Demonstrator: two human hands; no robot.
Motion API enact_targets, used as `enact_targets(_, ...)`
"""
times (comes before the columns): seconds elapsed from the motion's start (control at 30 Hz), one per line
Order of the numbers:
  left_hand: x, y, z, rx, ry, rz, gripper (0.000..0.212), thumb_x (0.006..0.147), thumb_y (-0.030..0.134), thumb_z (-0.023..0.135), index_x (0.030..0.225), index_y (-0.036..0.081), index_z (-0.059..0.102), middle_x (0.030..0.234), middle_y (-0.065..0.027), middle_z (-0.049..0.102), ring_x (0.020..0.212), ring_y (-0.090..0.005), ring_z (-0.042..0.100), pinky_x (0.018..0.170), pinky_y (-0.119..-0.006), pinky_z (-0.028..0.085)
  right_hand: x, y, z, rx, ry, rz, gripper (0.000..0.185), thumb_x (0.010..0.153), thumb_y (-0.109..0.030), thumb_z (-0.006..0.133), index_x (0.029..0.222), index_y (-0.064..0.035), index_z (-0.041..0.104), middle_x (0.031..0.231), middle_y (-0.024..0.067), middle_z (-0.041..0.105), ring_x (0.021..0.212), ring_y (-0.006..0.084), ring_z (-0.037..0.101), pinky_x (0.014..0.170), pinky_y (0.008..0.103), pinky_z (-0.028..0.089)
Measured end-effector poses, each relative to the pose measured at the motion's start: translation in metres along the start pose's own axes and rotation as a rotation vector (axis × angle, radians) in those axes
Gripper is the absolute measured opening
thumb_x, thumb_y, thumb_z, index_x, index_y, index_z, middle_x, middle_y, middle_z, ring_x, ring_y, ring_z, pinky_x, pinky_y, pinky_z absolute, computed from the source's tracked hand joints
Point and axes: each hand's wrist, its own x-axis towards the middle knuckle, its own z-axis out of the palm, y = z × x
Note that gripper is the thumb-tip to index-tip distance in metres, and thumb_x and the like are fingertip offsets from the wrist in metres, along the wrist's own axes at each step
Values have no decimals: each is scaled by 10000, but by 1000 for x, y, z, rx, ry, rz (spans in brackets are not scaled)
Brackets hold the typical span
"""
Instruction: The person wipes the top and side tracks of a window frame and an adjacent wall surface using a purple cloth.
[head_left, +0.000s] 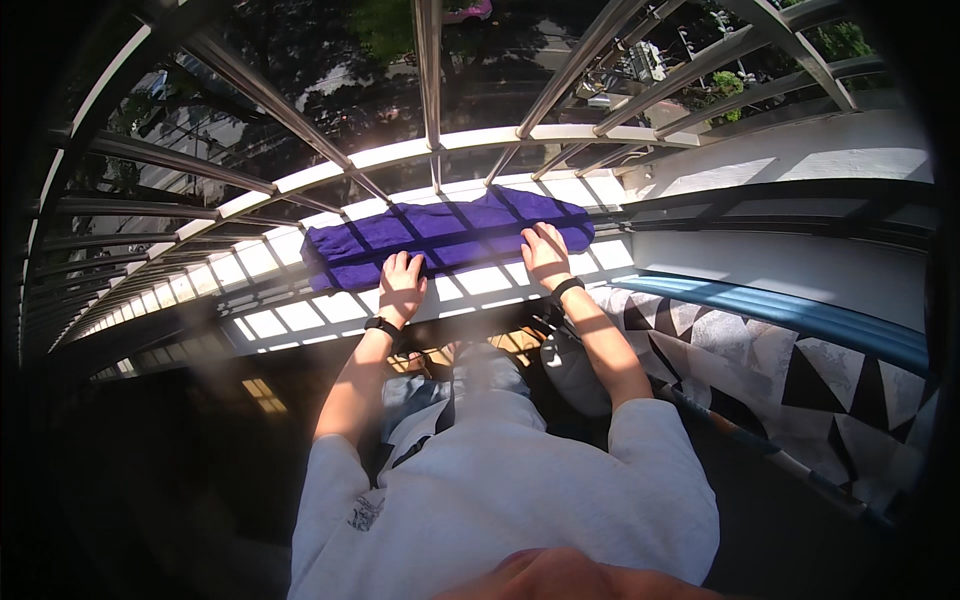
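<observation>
A purple cloth (450, 231) lies stretched lengthwise along the white window sill (352, 306), creased and crossed by bar shadows. My left hand (402, 285) touches its near edge, left of the middle, fingers pointing away from me. Towards the cloth's right end, my right hand (546, 253) rests with bent fingers on the fabric. Whether either hand pinches the cloth is hidden from above. A dark band is on each wrist.
Metal window bars (429, 75) rise just beyond the sill, with trees and a street far below. White wall (787, 262) closes the right side. Below it runs a blue edge (750, 296) above geometric-patterned fabric (750, 360). A sliding track crosses the sill.
</observation>
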Motion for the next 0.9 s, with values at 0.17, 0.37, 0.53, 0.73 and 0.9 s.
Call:
enact_targets(0.17, 33, 31, 11, 74, -165, -46, 608, 897, 244, 810, 1439, 22, 647, 1314, -194, 620, 1254, -397, 575, 1122, -512, 483, -1, 41, -10, -60, 24, -7, 204, 975, -213, 747, 1118, -72, 709, 1104, 129, 636, 1127, 350, 623, 1015, 473, 526)
enact_targets(0.37, 66, 91, 58, 31, -190, 157, 711, 901, 248, 771, 1546, 24, 571, 1358, -202, 604, 1279, -398, 558, 1124, -515, 467, -8, 120, -41, -336, 100, 99, 245, 971, -209, 720, 1156, -62, 658, 1110, 166, 656, 1139, 372, 643, 1028, 498, 521)
enact_targets(0.53, 86, 169, 113, 20, -183, 200, 779, 933, 300, 763, 1593, -21, 501, 1623, -322, 476, 1546, -489, 421, 1295, -640, 289, -6, 168, -45, -321, -131, 424, 465, 1029, -227, 657, 1442, -25, 589, 1417, 253, 635, 1289, 446, 645, 1099, 523, 544)
enact_targets(0.73, 83, 157, 105, 75, -101, 211, 774, 960, 274, 730, 1661, 92, 458, 1632, -194, 519, 1520, -381, 468, 1254, -648, 349, -14, 164, -22, -282, 76, 391, 478, 1014, -268, 679, 1397, 13, 622, 1354, 286, 638, 1307, 470, 608, 1126, 558, 476)
enact_targets(0.9, 72, 122, 85, 83, -94, 151, 816, 890, 247, 809, 1635, 115, 502, 1527, -190, 557, 1430, -375, 513, 1218, -582, 389, -1, 116, -2, -272, 185, 215, 371, 972, -246, 713, 1237, 12, 680, 1180, 231, 637, 1190, 429, 601, 1133, 563, 440)
